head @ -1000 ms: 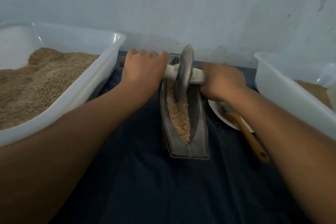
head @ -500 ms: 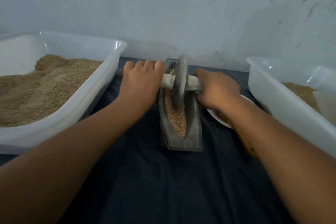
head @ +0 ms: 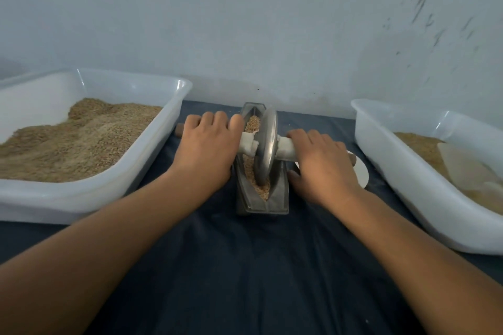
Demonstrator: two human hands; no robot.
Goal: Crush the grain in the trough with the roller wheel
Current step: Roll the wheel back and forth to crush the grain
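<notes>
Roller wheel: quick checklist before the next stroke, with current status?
1. Left hand grips the axle handle: ok.
2. Right hand grips the other handle end: ok.
3. Roller wheel sits upright inside the trough: ok.
4. Grain lies both ahead of and behind the wheel: ok.
5. Trough sits flat on the dark cloth: cannot tell whether it is secured.
6. Side room: left tub and white plate sit close to the handle ends; contact cannot be told.
</notes>
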